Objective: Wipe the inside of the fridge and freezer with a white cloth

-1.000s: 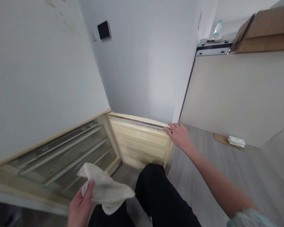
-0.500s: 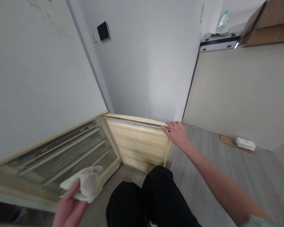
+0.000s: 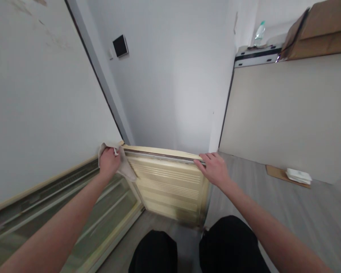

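A pale cloth is bunched in my left hand, pressed on the top edge of the cabinet frame near the hinge corner. Part of the cloth hangs down beside the door. My right hand grips the top outer corner of the open cream fridge door, fingers over the top edge and thumb on the inner side. A dark-lined seal strip runs along the door's top. To the left, the open fridge compartment shows shelves or drawer fronts, partly covered by my left forearm.
White wall stands behind the door, with a small black panel on it. At right, a white folded stack lies on a cardboard piece on the grey floor. A bottle and cardboard box sit higher up. My knees are below the door.
My left hand has moved up and forward with the cloth, from in front of the compartment to its top edge by the hinge. My right hand stays on the door; my knees have spread apart.
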A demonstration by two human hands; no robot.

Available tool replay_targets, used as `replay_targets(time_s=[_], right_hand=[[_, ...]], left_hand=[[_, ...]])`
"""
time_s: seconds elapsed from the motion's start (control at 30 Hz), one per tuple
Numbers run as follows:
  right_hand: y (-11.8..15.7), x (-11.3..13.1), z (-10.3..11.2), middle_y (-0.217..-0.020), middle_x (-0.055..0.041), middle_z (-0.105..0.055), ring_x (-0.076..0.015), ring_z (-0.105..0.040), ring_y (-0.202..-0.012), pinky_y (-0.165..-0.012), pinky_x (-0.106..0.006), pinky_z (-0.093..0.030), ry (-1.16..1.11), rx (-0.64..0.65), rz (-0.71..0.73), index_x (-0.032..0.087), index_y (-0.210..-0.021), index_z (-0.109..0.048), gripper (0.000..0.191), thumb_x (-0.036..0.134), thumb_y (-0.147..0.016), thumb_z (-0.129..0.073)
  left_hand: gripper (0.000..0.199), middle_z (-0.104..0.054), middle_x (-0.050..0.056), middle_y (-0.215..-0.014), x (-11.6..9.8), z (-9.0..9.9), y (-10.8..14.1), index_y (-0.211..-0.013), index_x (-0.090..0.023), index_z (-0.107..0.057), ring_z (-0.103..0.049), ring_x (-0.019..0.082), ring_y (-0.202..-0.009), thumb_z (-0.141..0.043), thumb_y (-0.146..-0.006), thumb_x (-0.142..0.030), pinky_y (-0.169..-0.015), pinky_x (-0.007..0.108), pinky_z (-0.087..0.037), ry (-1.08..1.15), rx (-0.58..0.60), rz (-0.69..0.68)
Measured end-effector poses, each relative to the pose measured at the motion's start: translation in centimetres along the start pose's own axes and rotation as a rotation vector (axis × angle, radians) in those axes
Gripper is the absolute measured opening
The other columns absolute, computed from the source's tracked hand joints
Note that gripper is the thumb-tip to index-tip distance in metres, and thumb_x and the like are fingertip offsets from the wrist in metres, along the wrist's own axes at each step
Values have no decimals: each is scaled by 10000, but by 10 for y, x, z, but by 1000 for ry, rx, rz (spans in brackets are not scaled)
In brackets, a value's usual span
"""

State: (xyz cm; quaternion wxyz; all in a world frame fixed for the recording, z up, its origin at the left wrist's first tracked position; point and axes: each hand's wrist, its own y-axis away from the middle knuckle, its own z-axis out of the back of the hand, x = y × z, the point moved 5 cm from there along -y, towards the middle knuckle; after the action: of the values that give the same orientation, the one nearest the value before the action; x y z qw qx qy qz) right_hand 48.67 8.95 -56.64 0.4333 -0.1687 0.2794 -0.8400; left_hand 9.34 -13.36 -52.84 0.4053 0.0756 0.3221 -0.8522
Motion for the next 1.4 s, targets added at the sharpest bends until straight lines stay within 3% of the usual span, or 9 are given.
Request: replay_targets(time_s=[0.13, 0.37, 0.67, 0.73, 0.9, 0.97, 1.07, 1.23, 1.4], right_hand=[[0, 0, 0, -1043, -97, -760, -261, -616, -1009, -900, -361, -397, -14, 15, -10, 184, -1094, -776, 454, 532, -1085, -485], [2, 4, 4, -1027, -100, -755, -257, -616, -982, -876, -367, -406, -40, -7, -40, 181, -1072, -780, 492, 577, -1073, -488], [9, 9, 11, -1048, -104, -749, -271, -614, -1012, -873, -382, -412, -68, 51, -25, 171, -1067, -753, 499, 573, -1086, -458], [11, 11, 12, -1043, -105, -746, -265, -611, -1010, -879, -379, -414, -69, 62, -16, 173, -1058, -744, 476, 535, -1103, -437], [13, 14, 13, -1010, -113, -742, -261, -608, -992, -893, -389, -429, -93, 70, -40, 169, -1017, -741, 453, 407, -1135, -374], [15, 15, 13, -1022, -120, -743, -258, -611, -1008, -925, -390, -437, -139, 54, -48, 155, -1037, -737, 448, 375, -1138, -361], [20, 16, 16, -1065, -121, -745, -260, -615, -1039, -971, -391, -446, -221, 30, -51, 138, -1117, -718, 427, 347, -1139, -347], [22, 10, 24, -1041, -103, -749, -253, -633, -1059, -1004, -373, -464, -364, 67, -47, 142, -1066, -712, 454, 348, -1146, -314], [18, -2, 24, -1101, -98, -759, -214, -665, -1122, -1043, -337, -471, -537, 170, -68, 166, -994, -734, 552, 328, -1158, -233]], left_hand=[[343, -675, 265, -1220, -3, -31, -11, -1143, -47, -658, -641, 390, -1187, -458, -920, -215, -1080, 514, -498, -111, 71, -102], [443, -626, 231, -1363, -23, -42, 15, -1299, -76, -607, -576, 396, -1304, -409, -941, -245, -1132, 528, -466, -162, 55, -275], [365, -689, 129, -1265, -142, -61, 111, -1222, -187, -654, -626, 276, -1257, -411, -1012, -362, -1151, 394, -473, 63, 85, -624], [371, -678, 132, -1293, -141, -62, 115, -1228, -193, -660, -617, 280, -1274, -427, -1011, -384, -1160, 399, -468, 85, 109, -668], [496, -643, 277, -1307, -89, -49, 91, -1166, -66, -683, -589, 431, -1295, -402, -1009, -443, -1129, 587, -472, 78, -45, -525], [496, -685, 270, -1203, -91, -50, 99, -1071, -67, -711, -637, 424, -1220, -404, -1017, -453, -1095, 570, -503, 81, -60, -533], [446, -739, 186, -1086, -139, -60, 147, -1022, -131, -743, -706, 329, -1074, -426, -1035, -444, -1030, 446, -562, 110, -8, -647], [402, -720, 175, -1281, -234, -68, 219, -1308, -123, -691, -671, 323, -1217, -447, -1041, -299, -1103, 448, -529, 129, 38, -896], [433, -712, 212, -1274, -206, -50, 184, -1219, -75, -728, -664, 372, -1219, -444, -1054, -356, -1092, 499, -531, 141, -60, -745]])
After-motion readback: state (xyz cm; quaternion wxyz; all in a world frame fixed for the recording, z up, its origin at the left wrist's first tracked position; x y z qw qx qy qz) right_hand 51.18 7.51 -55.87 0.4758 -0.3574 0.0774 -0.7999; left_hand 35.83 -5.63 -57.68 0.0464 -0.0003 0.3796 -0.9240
